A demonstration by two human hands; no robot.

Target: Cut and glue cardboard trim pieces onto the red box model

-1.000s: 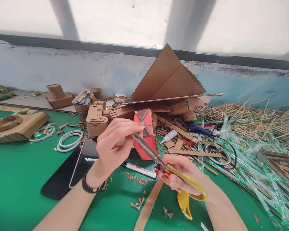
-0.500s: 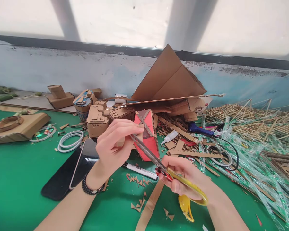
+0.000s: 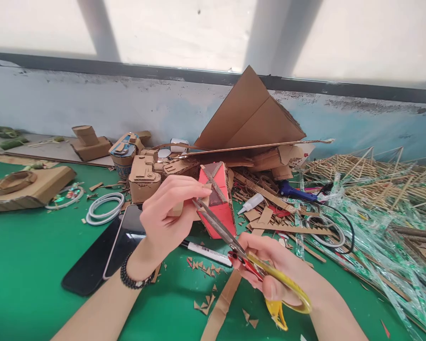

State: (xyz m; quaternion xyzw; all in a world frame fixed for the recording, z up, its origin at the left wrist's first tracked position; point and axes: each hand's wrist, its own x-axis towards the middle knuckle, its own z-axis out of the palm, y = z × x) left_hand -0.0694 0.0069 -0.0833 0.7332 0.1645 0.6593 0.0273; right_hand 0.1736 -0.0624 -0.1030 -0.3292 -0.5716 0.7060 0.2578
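My right hand [image 3: 273, 265] is closed on scissors [image 3: 224, 229] with yellow and red handles. Their metal blades point up and left, the tips reaching the fingers of my left hand [image 3: 172, 213]. That hand, with a black beaded bracelet at the wrist, pinches a small piece of cardboard [image 3: 178, 208], partly hidden by the fingers. Behind the blades stands a red-faced cardboard box [image 3: 218, 213] crossed by brown strips. A white marker [image 3: 209, 254] lies below the blades, near small cardboard triangles [image 3: 205, 268] and a long cardboard strip [image 3: 223, 300].
Two phones [image 3: 92, 258] lie left of my left arm, near coiled white cable [image 3: 104, 208]. Cardboard models [image 3: 144, 180] stand behind. To the right are a glue bottle [image 3: 252, 202], a blue glue gun [image 3: 296, 191], scraps, clear plastic wrappers [image 3: 379, 246] and thin wooden sticks [image 3: 372, 177].
My right hand and the scissors' handles have shifted slightly right and down. My left hand stays almost where it was, still pinching the cardboard piece.
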